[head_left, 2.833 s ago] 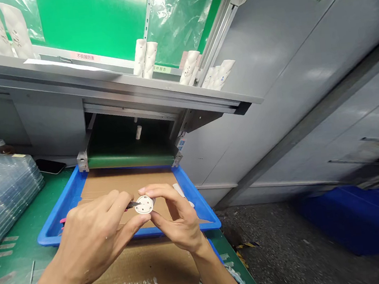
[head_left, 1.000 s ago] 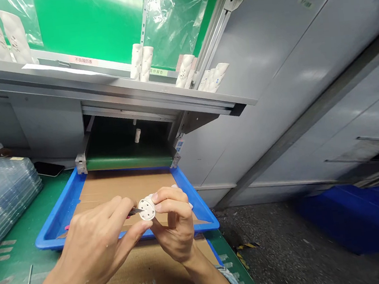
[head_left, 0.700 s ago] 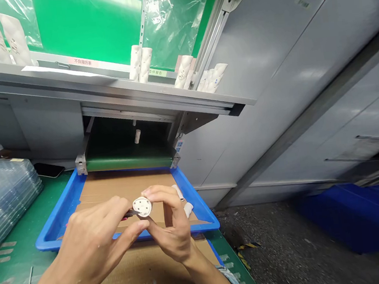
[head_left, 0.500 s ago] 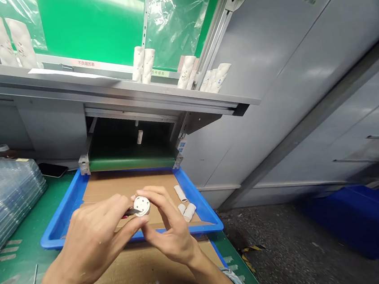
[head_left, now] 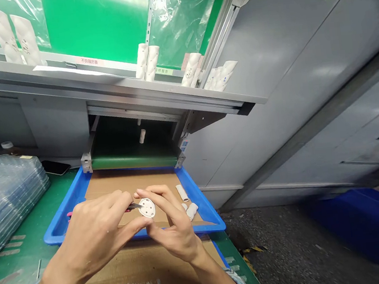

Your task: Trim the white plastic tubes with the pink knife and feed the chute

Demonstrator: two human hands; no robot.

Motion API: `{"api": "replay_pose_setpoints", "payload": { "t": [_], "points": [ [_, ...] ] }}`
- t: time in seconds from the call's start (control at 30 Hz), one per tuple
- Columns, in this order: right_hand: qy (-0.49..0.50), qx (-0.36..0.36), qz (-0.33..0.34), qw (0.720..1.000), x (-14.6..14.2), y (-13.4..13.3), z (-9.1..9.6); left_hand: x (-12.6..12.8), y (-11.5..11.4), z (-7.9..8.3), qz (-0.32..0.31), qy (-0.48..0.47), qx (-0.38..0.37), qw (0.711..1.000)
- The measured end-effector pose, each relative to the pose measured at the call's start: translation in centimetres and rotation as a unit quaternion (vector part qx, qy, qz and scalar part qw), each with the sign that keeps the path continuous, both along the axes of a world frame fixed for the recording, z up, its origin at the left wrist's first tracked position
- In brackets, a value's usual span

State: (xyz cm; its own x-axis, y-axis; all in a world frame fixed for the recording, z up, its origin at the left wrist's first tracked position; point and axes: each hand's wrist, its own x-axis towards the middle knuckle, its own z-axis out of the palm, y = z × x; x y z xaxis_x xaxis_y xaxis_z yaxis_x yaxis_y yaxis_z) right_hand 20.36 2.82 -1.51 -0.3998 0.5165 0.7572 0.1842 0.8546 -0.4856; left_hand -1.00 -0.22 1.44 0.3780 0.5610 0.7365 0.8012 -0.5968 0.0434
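Round white perforated disc [head_left: 147, 208] sits pinched between the thumb and fingers of the right hand [head_left: 175, 236], above a cardboard-lined blue tray [head_left: 66, 231]. Curled around a small pink-handled knife [head_left: 133, 206], the left hand [head_left: 93, 229] brings the blade against the disc's edge. Short white tubes [head_left: 182, 192] lie in the tray, which rests on a green desk [head_left: 19, 264].

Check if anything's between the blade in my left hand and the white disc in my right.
Nothing visible stands between them: the blade of the small knife, held in your left hand, reaches the edge of the white disc, which your right hand holds.
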Motion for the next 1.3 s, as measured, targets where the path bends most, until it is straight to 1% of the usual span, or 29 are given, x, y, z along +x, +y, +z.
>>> {"api": "replay_pose_setpoints", "payload": {
  "t": [0.07,0.17,0.23,0.3,0.37,0.43,0.6,0.83,1.07,1.17,1.3],
  "points": [
    [0.01,-0.007,-0.001,1.0,-0.1,0.2,-0.2,-0.1,0.1,0.1,-0.018,-0.018,-0.019,0.999],
    [0.052,-0.015,-0.019,0.998,-0.2,0.5,-0.6,-0.4,0.3,0.1,-0.072,-0.065,-0.063,0.993],
    [0.084,-0.008,-0.038,0.996,-0.3,0.7,-0.8,-0.5,0.4,0.1,-0.091,-0.089,-0.069,0.989],
    [0.106,0.006,-0.059,0.993,-0.4,0.9,-1.1,-0.5,0.4,-0.1,-0.087,-0.088,-0.048,0.991],
    [0.12,0.026,-0.079,0.989,-0.5,0.9,-1.2,-0.2,0.3,-0.3,-0.068,-0.07,-0.019,0.995],
    [0.131,0.04,-0.091,0.986,-0.6,0.9,-1.4,0.2,0.1,-0.4,-0.063,-0.051,-0.001,0.997],
    [0.137,0.055,-0.103,0.984,-0.6,0.8,-1.3,0.7,0.0,-0.4,-0.082,-0.044,0.009,0.996],
    [0.124,0.071,-0.117,0.983,-0.6,0.8,-0.9,0.6,-0.1,-0.9,-0.094,-0.067,0.005,0.993],
    [0.113,0.077,-0.121,0.983,-0.6,0.7,-1.0,0.8,-0.2,-0.4,-0.093,-0.05,0.008,0.994],
    [0.111,0.084,-0.124,0.983,-0.5,0.7,-0.9,0.7,-0.3,-0.5,-0.093,-0.054,0.003,0.994],
    [0.103,0.093,-0.131,0.982,-0.5,0.6,-0.7,0.5,-0.3,-0.6,-0.101,-0.064,-0.022,0.993]
  ]
}}
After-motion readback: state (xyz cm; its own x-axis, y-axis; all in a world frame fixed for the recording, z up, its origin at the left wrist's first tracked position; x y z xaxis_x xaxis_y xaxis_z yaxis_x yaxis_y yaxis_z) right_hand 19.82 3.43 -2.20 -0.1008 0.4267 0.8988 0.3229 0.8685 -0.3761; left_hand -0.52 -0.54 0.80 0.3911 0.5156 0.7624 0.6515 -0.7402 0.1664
